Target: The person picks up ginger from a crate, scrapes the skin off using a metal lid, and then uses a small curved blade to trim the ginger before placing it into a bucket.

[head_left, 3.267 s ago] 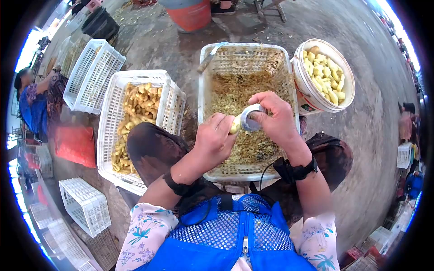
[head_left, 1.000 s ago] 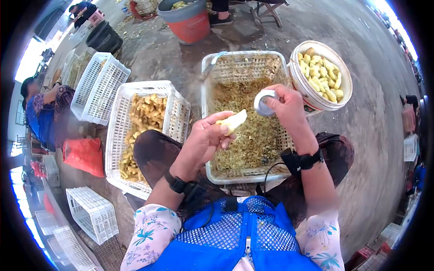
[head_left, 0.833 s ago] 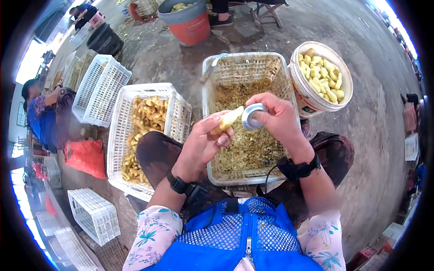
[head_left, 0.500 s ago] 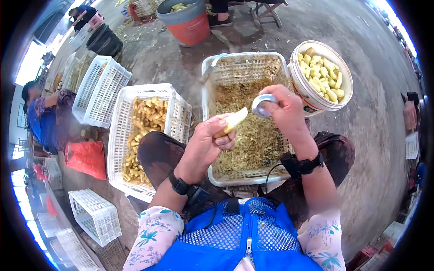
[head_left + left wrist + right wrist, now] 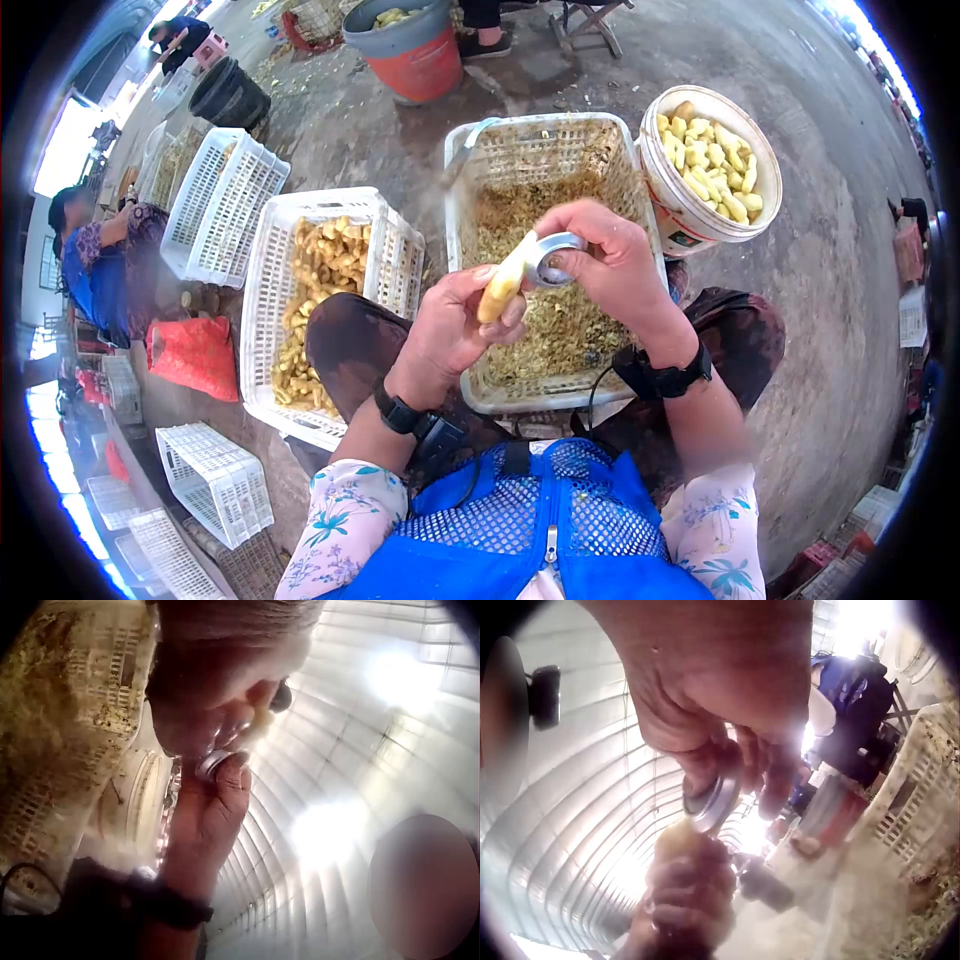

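Observation:
My left hand (image 5: 448,318) holds a piece of ginger (image 5: 503,284) between thumb and fingers. Its upper end is pale and peeled; the lower end looks yellower. My right hand (image 5: 612,258) grips a silver metal ring (image 5: 538,266) with the thumb hooked inside it, and the ring's edge meets the side of the ginger. Both hands are over a white crate (image 5: 454,225) with wet peel scraps in it. The right wrist view shows the ring (image 5: 721,808) close over the pale tip of the ginger (image 5: 681,841). In the left wrist view the left hand (image 5: 217,690) hides most of the ginger.
At left, a white crate (image 5: 255,330) holds unpeeled ginger. At right a white bucket (image 5: 690,222) holds peeled pieces. A knife-like tool (image 5: 463,155) hangs on the scrap crate's far left corner. A red sack (image 5: 190,355), other crates and a red-grey bucket (image 5: 410,65) stand around.
Half a second ago the ring was raised away from the ginger; now it has come down and left against it. The ginger has been tipped more upright in the left hand.

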Available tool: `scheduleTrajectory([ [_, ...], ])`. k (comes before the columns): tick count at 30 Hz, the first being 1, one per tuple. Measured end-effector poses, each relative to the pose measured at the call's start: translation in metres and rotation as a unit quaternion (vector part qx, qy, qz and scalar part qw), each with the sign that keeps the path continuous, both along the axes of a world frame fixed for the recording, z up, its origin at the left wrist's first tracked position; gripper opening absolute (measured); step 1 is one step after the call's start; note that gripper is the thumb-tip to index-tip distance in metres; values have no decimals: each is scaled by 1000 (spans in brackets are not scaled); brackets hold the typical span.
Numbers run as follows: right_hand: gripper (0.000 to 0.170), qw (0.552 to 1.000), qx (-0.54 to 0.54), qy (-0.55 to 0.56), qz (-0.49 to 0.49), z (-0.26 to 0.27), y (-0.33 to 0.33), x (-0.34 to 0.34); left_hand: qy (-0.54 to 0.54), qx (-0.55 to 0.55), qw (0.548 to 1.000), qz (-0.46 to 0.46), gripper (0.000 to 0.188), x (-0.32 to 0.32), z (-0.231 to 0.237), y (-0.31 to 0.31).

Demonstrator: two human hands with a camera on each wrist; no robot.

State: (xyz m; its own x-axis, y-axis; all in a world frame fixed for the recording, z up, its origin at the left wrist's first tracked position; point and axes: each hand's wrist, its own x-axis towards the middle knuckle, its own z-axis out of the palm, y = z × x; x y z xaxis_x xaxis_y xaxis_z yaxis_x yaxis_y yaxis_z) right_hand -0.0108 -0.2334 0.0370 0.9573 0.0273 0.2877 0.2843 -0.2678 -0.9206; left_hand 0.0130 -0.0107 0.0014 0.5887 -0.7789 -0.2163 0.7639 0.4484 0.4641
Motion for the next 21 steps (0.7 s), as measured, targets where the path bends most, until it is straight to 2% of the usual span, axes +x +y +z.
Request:
scheduleTrajectory([
  [1, 16, 999, 8, -32, 12, -4, -1, 3, 15, -32, 999, -23, 40, 1, -3, 2],
  [3, 16, 999, 22, -20, 39, -1, -2, 2, 4, -22, 999, -30, 42, -1, -3, 3],
  [4, 15, 998, 28, 24, 53, 8, -1, -3, -2, -18, 999, -33, 42, -2, -1, 3],
  [5, 15, 995, 34, 68, 67, 13, 0, -6, -30, 54, 998, -14, 43, -4, 3, 0],
  [7, 18, 995, 18, 77, 63, 8, -1, -6, -83, 196, 977, 25, 44, -10, 17, -8],
  [8, 20, 995, 10, 82, 60, 6, -1, -7, -76, 182, 980, 41, 38, -10, 10, -6],
  [9, 19, 996, 7, 78, 51, 6, 0, -8, -172, 246, 952, 52, 34, -11, 12, -7],
  [11, 18, 997, 0, 69, 32, 6, 2, -7, -355, 363, 858, 75, 32, -15, 21, -10],
  [12, 17, 998, -19, 56, 21, 7, 2, -7, -525, 376, 749, 148, 40, -15, 16, -10],
  [15, 13, 997, -63, 40, -17, 6, -2, -5, -533, 391, 737, 144, 37, -17, 15, -7],
  [17, 11, 994, -83, 62, -46, 2, -17, 5, -505, 387, 763, 114, 40, -15, 11, -5],
  [18, 9, 989, -126, 14, -81, -3, -22, 8, -491, 385, 775, 102, 42, -14, 11, -5],
  [21, 17, 978, -110, 56, -171, -6, -38, 11, -316, 319, 890, 78, 43, -13, 14, 2],
])
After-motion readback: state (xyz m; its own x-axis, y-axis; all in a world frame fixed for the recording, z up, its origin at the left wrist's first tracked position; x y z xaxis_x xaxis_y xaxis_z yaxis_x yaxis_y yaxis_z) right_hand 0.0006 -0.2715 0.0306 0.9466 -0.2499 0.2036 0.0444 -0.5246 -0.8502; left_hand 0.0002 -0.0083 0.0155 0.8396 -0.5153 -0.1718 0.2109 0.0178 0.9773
